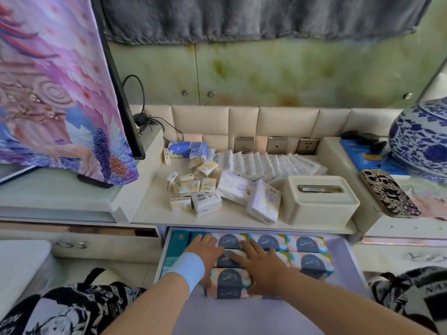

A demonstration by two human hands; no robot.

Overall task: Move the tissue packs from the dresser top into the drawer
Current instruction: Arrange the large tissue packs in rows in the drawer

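1. The drawer (348, 262) stands open at lower centre, below the dresser top (154, 213).
2. Patterned tissue packs (307, 245) lie in rows inside it, with teal packs (179, 247) along its left side.
3. The left hand (205, 247), which wears a light blue wristband (186, 272), rests on the packs with its fingers stretched out flat, gripping nothing.
4. The right hand (261, 264) lies beside it, fingers likewise straight and pressed on the packs.
5. The front pack (229, 284) sits between the two wrists.
6. On the dresser top are small pocket packs (191, 187), a row of white packs (266, 163), two larger soft packs (263, 201) and a cream tissue box (319, 201).
7. At the right lie a phone (389, 197) and a blue-and-white vase (420, 146).
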